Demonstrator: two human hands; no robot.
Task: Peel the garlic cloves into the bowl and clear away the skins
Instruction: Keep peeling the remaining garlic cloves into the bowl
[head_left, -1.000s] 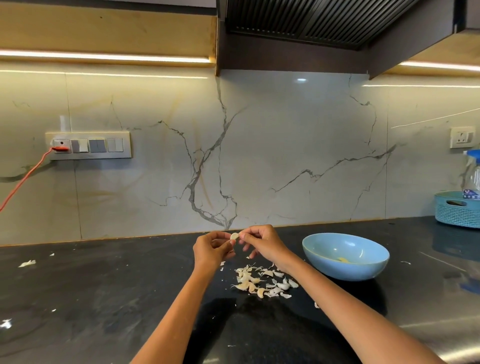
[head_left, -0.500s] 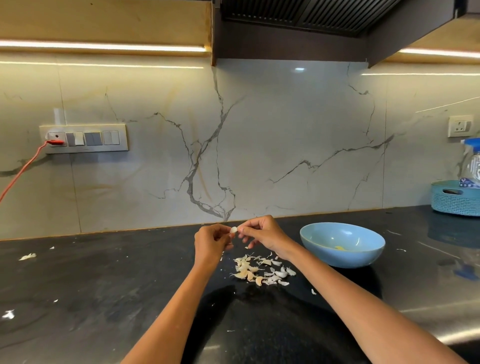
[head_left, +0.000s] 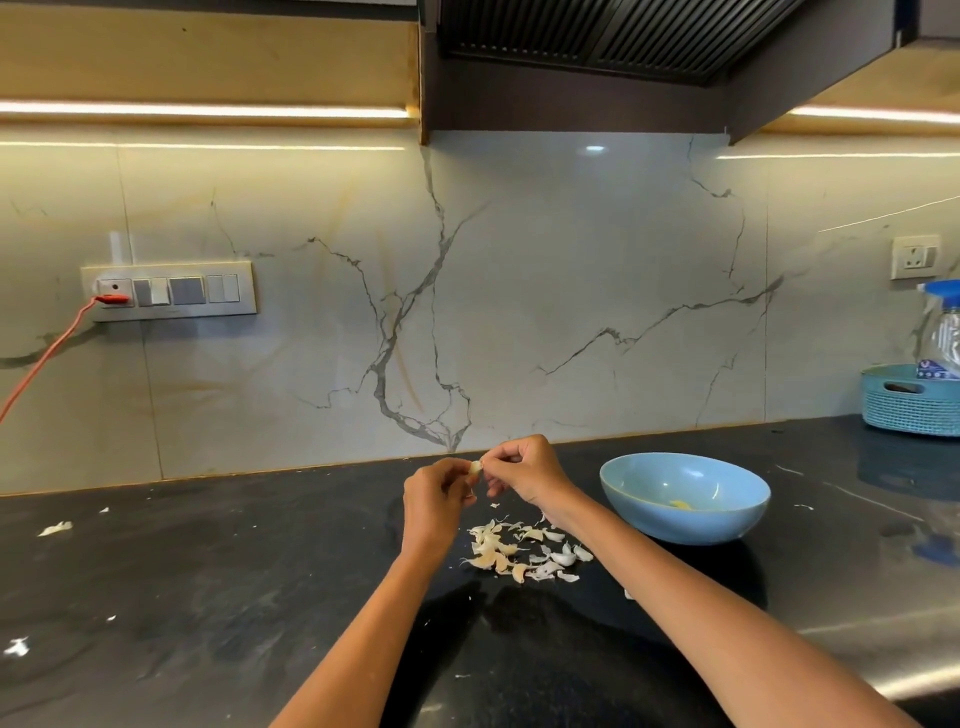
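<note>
Both hands are meeting above the counter, pinching one garlic clove (head_left: 475, 467) between them; the left hand (head_left: 435, 500) is gripping it from the left with curled fingers, and the right hand (head_left: 522, 467) is nipping at its skin from the right. Just nearer, a pile of skins and cloves (head_left: 522, 552) is lying on the black counter (head_left: 218, 587); which pieces are unpeeled cannot be told. To the right of the pile, a blue bowl (head_left: 684, 498) is holding what seems to be a single peeled piece, so the task is judged to be at an early stage. Loose flakes (head_left: 55, 528) are lying far to the left; a teal basket (head_left: 910, 400) is standing at the far right. Risk: the small clove may be slipping from the fingertips, and torn skin may be scattering wider, enlarging the clearing-up.
</note>
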